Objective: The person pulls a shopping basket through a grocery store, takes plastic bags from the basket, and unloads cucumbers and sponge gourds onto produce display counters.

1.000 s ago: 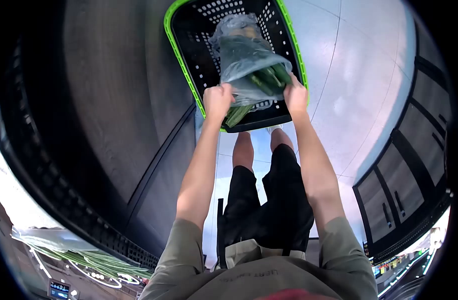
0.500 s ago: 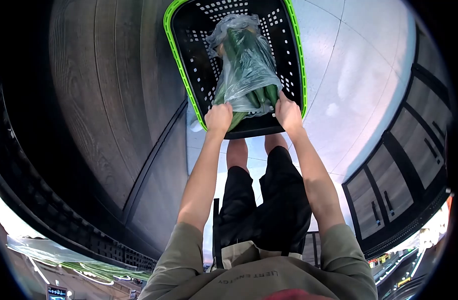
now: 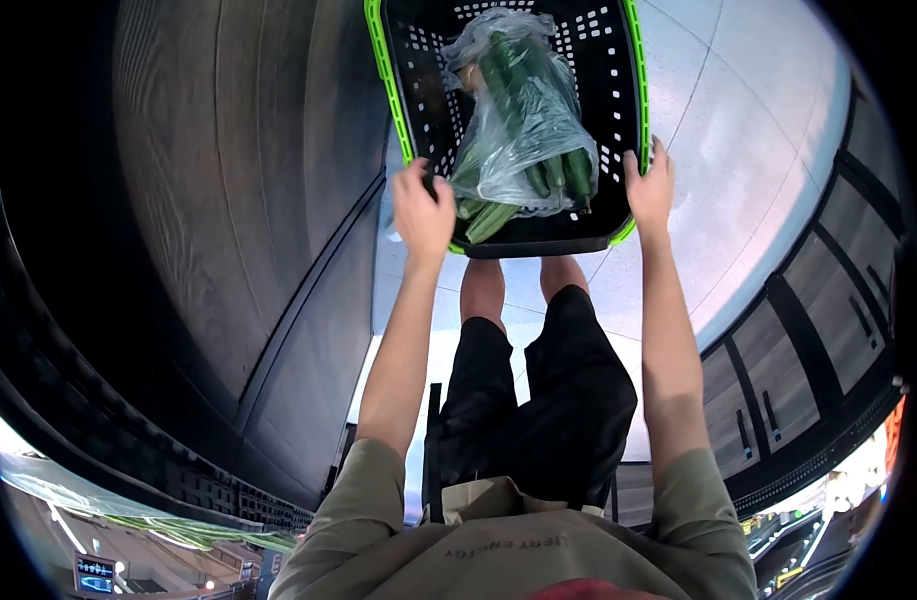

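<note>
A black basket with a bright green rim (image 3: 639, 90) is in front of me. Inside it lies a clear plastic bag (image 3: 524, 150) with several dark green cucumbers (image 3: 577, 175) showing through and at its mouth. Lighter green ribbed vegetables (image 3: 491, 221) poke out near the basket's near left corner. My left hand (image 3: 425, 210) is at the left rim, thumb and fingers apart around the edge. My right hand (image 3: 651, 190) is at the right rim, its thumb inside and fingers outside, spread apart. Neither hand touches the bag.
A dark wood-panelled stand (image 3: 269, 180) curves along the left. Dark cabinets with handles (image 3: 779, 390) line the right side. Pale floor tiles (image 3: 739, 130) lie between them. Long green produce (image 3: 194, 530) and a small screen (image 3: 95, 572) show at the lower left.
Both hands have let go of the bag's mouth and moved outward to the basket's side rims. The bag lies flatter over the cucumbers. The basket appears shifted slightly right and up.
</note>
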Motion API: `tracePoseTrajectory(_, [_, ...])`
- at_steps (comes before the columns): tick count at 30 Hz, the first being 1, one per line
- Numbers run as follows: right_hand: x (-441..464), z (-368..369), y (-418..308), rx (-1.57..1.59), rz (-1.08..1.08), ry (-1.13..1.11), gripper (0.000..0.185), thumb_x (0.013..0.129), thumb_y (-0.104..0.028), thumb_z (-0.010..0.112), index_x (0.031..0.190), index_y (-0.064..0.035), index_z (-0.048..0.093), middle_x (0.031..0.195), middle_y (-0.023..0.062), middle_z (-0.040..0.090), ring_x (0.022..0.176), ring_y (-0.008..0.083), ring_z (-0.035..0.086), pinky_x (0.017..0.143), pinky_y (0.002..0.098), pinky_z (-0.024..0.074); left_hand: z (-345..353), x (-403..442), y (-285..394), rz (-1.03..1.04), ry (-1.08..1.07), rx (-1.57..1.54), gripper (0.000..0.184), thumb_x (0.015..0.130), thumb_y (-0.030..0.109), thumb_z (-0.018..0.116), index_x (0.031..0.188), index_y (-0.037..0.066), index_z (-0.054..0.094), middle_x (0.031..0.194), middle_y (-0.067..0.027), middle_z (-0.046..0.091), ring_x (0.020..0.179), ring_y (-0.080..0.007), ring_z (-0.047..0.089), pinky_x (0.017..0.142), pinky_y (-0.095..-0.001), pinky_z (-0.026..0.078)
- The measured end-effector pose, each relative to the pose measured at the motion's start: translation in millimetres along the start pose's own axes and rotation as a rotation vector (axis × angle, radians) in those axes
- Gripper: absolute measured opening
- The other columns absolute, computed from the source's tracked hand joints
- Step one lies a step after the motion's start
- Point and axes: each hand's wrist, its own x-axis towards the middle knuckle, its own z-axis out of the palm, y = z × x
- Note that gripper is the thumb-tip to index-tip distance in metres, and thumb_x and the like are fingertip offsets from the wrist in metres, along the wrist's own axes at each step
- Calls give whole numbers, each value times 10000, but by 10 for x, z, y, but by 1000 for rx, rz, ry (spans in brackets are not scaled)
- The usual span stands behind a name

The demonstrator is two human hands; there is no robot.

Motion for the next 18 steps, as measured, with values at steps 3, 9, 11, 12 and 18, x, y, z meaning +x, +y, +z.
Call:
tracePoseTrajectory(3, [-10, 149, -9, 254, 258, -244, 455, 827, -194, 507, 1215, 10, 385, 1042, 283, 533, 973, 425, 514, 837, 451, 404, -11, 133, -371, 58, 177, 189, 304, 809, 216, 503, 1003, -17, 523, 941, -218, 544, 955, -350, 516, 834, -424, 394])
tracePoseTrajectory(9, [-96, 245, 48, 4, 225, -205, 446, 858, -202, 474, 1210, 31, 331, 1001, 315, 535, 921, 447, 531, 782, 463, 431, 44, 242, -482, -194, -339, 35, 381, 902, 233, 330, 1136, -24, 486, 972, -271, 573, 888, -438, 536, 792, -475, 411])
tracePoseTrajectory(11, [-189, 225, 71, 38, 205, -178, 442, 855, -188, 477, 1207, 36, 330, 1003, 316, 531, 926, 450, 527, 785, 461, 429, 61, 220, -527, -189, -330, 26, 374, 908, 233, 339, 1146, -16, 484, 993, -269, 565, 910, -430, 530, 795, -468, 411])
tracePoseTrajectory(12, [-224, 225, 90, 75, 178, -152, 439, 853, -174, 479, 1205, 40, 329, 1005, 317, 528, 931, 452, 523, 787, 459, 428, 59, 215, -501, -205, -329, 21, 368, 907, 230, 348, 1151, -10, 484, 999, -264, 564, 918, -424, 529, 800, -466, 410])
tracePoseTrajectory(18, [-626, 242, 193, 166, 346, -167, 409, 840, -132, 486, 1170, 59, 337, 984, 320, 528, 918, 460, 514, 791, 451, 415, 73, 330, -474, -179, -354, 22, 346, 903, 232, 387, 1186, 53, 475, 977, -227, 560, 935, -390, 520, 801, -463, 406])
